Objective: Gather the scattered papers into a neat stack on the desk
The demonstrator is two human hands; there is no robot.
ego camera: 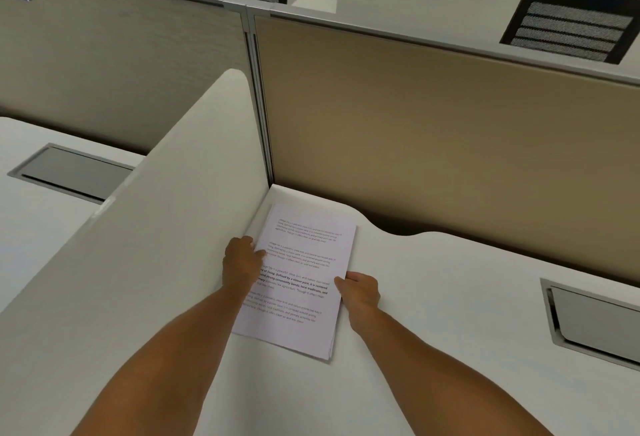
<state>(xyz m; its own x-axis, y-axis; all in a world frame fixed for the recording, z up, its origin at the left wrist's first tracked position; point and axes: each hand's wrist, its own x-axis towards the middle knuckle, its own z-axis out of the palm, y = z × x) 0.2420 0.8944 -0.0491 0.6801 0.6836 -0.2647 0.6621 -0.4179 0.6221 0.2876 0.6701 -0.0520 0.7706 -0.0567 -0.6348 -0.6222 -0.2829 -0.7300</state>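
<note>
Tan partition [433, 130], two mesh chairs [568, 25]

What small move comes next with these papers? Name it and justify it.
Probably press both hands inward to square the edges. The left hand and right hand flank the paper stack, whose sheet edges still fan slightly at the near right corner.
</note>
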